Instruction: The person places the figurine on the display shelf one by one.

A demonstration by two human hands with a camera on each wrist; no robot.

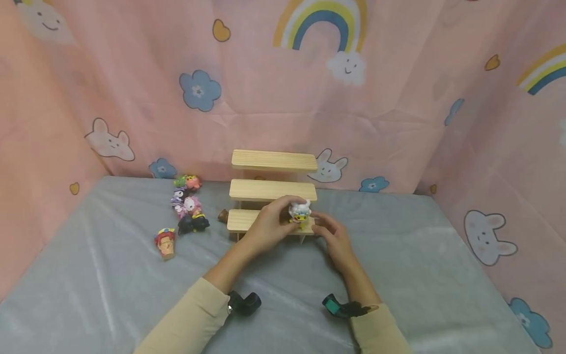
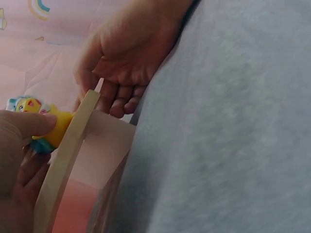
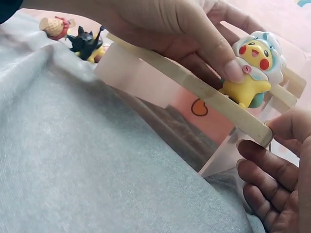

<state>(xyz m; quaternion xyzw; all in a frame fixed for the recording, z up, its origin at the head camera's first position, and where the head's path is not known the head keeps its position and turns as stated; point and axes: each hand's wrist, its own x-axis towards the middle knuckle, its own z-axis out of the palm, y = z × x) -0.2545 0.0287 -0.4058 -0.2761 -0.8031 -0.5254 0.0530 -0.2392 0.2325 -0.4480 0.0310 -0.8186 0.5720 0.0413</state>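
A small yellow Pikachu figurine (image 1: pixel 300 211) in a white, blue-trimmed hood stands upright at the right end of the lowest step of a wooden display stand (image 1: pixel 240 221). My left hand (image 1: pixel 270 222) pinches its body from the left, the thumb (image 3: pixel 234 70) across its front. At that same end, my right hand (image 1: pixel 337 241) grips the tip of the step's board (image 3: pixel 255 130), with thumb above and curled fingers (image 3: pixel 269 162) below. The figurine's face points toward me. Clear side supports (image 2: pixel 109 128) show under the board.
Left of the stand, several figurines (image 1: pixel 192 204) stand in a cluster, a dark one (image 1: pixel 193 224) nearest me. An ice-cream-cone-like figurine (image 1: pixel 165 243) with a red top lies closer. A brown piece (image 1: pixel 223 215) sits beside the stand. Grey cloth (image 1: pixel 415 275) covers the table; a pink curtain (image 1: pixel 265 98) hangs behind.
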